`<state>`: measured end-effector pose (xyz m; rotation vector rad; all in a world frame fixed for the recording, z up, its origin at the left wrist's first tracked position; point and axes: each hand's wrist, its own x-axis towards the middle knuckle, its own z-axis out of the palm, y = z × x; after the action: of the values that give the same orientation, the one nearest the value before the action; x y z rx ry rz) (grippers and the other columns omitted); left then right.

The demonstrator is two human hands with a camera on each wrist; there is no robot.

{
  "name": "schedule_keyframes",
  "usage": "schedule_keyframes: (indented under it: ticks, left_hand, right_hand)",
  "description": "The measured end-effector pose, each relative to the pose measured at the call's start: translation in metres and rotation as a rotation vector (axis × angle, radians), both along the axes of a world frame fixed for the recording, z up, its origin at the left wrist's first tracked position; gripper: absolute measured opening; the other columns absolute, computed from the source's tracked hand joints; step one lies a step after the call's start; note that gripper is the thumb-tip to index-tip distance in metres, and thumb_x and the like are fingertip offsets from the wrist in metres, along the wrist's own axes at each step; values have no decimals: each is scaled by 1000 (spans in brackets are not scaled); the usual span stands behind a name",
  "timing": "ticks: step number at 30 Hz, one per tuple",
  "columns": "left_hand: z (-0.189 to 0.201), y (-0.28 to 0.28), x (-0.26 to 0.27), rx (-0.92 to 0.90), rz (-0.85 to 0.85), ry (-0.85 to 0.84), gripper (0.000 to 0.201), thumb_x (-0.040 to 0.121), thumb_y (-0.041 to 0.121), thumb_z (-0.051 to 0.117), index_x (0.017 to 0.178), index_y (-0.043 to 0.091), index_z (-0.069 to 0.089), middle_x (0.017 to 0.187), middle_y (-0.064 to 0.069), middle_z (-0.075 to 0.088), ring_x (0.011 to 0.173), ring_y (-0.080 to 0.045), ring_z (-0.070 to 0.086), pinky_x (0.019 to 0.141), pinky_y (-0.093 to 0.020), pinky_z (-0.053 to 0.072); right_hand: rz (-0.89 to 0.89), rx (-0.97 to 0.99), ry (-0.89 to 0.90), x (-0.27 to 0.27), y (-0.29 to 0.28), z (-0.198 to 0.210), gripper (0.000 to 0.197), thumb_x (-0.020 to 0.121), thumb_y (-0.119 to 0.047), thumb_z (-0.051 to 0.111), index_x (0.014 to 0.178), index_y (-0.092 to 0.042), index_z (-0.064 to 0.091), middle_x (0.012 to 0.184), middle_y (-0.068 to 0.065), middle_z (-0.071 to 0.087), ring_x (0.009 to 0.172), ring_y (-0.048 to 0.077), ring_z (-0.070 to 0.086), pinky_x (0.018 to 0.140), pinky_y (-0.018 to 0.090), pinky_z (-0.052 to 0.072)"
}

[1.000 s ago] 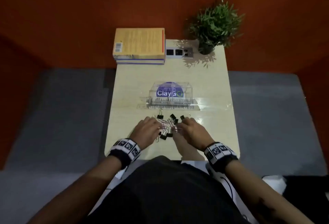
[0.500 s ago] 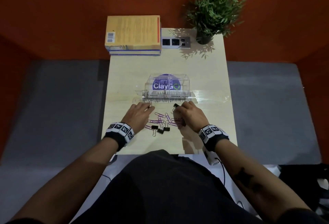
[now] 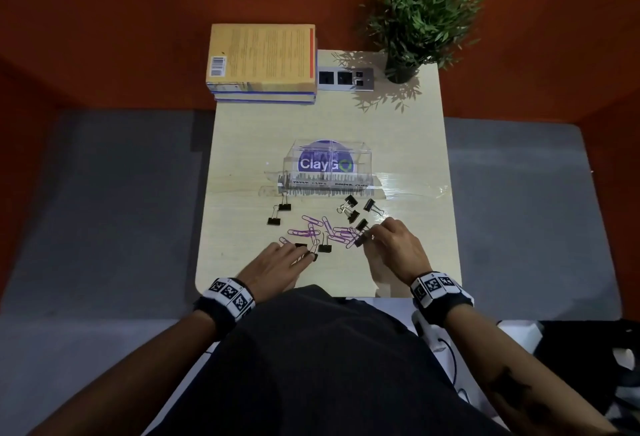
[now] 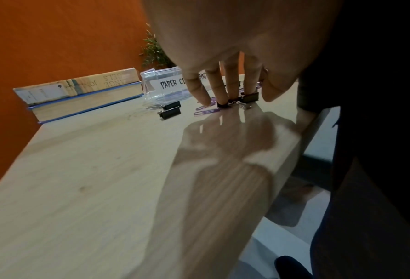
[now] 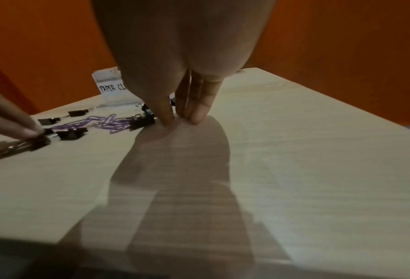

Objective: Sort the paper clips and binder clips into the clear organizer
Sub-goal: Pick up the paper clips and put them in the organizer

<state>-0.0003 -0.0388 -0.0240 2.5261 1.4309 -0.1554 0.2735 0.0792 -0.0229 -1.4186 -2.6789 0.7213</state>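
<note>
The clear organizer (image 3: pixel 327 165), labelled for paper clips and binder clips, stands mid-table. Purple paper clips (image 3: pixel 318 229) lie in a loose heap in front of it. Two black binder clips (image 3: pixel 278 214) lie to the left of the heap and several more (image 3: pixel 358 210) to its right. My left hand (image 3: pixel 304 254) rests straight fingers (image 4: pixel 223 98) on a binder clip (image 4: pixel 223 105) at the heap's near edge. My right hand (image 3: pixel 370 236) touches the table with straight fingertips (image 5: pixel 196 117) beside another binder clip (image 5: pixel 142 121). Neither hand grips anything.
Stacked books (image 3: pixel 263 61) lie at the far left of the wooden table (image 3: pixel 408 145), with a socket plate (image 3: pixel 346 79) and a potted plant (image 3: pixel 415 20) at the far right. Clear tape (image 3: pixel 408 190) runs right of the organizer. The table's near edge is just under my wrists.
Both hands have drawn back from beside the organizer to the near side of the heap. Binder clips now lie apart on the left and right, near the organizer.
</note>
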Motion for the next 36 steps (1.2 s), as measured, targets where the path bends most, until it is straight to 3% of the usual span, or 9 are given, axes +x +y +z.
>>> schedule_keyframes:
  ticks: [6, 12, 18, 21, 24, 27, 29, 33, 36]
  left_hand:
    - [1, -13, -14, -7, -28, 57, 51, 80, 19, 67, 126, 13, 47, 120, -8, 59, 97, -25, 55, 74, -37, 49]
    - [5, -25, -28, -40, 40, 53, 47, 82, 20, 63, 126, 16, 47, 128, -9, 56, 108, -27, 53, 84, -40, 47]
    - [0, 1, 7, -13, -42, 98, 59, 83, 40, 65, 131, 11, 45, 139, -9, 51, 116, -27, 54, 85, -40, 50]
    - [-6, 9, 19, -45, -88, 124, 61, 88, 49, 56, 135, 11, 43, 145, -8, 44, 125, -27, 49, 92, -44, 47]
    - [-5, 7, 17, -29, -156, 143, 52, 88, 47, 59, 127, 13, 51, 142, -6, 49, 122, -25, 52, 91, -43, 48]
    - [-2, -3, 6, 29, -196, 139, 43, 87, 33, 61, 124, 13, 51, 139, -5, 52, 120, -25, 52, 90, -42, 49]
    - [4, -9, -3, 43, -125, 110, 43, 88, 32, 59, 125, 13, 50, 139, -7, 51, 120, -26, 52, 90, -43, 50]
    - [14, -22, -24, -25, 290, 6, 39, 88, 28, 39, 120, 11, 53, 123, -10, 59, 105, -26, 55, 84, -42, 48]
    - [10, -29, -34, -101, 326, -9, 45, 87, 28, 34, 122, 5, 52, 117, -11, 61, 95, -27, 56, 74, -39, 51]
  right_hand:
    - [-120, 55, 15, 1, 4, 7, 12, 86, -9, 61, 97, -10, 67, 89, 10, 61, 81, 32, 56, 49, 31, 39]
    - [160, 7, 26, -11, -12, 12, 23, 91, -30, 51, 104, -16, 64, 93, 7, 59, 85, 27, 54, 50, 34, 45]
    - [112, -3, -2, -3, -16, 5, 32, 73, -8, 73, 102, -14, 63, 92, 6, 60, 83, 28, 56, 49, 35, 48]
    - [166, 22, -2, 0, -21, 6, 19, 81, -14, 68, 99, -12, 64, 91, 7, 61, 80, 29, 56, 50, 36, 49]
    - [104, 37, 52, 2, -27, 11, 21, 89, -26, 52, 90, -10, 66, 85, 8, 62, 77, 27, 55, 48, 36, 48]
    - [52, 58, 73, 12, -28, 8, 8, 82, -13, 66, 89, -10, 63, 85, 6, 61, 76, 26, 54, 48, 37, 49]
    - [32, 43, 83, 21, -25, 4, 21, 76, -7, 73, 93, -11, 62, 89, 5, 61, 79, 25, 54, 50, 38, 51]
    - [-19, 93, 103, 23, -19, 5, 21, 80, -16, 73, 98, -11, 64, 98, 8, 61, 84, 26, 51, 62, 35, 48]
    - [105, 122, 45, 10, -17, 4, 26, 77, -13, 75, 101, -12, 67, 95, 9, 61, 81, 28, 50, 63, 40, 46]
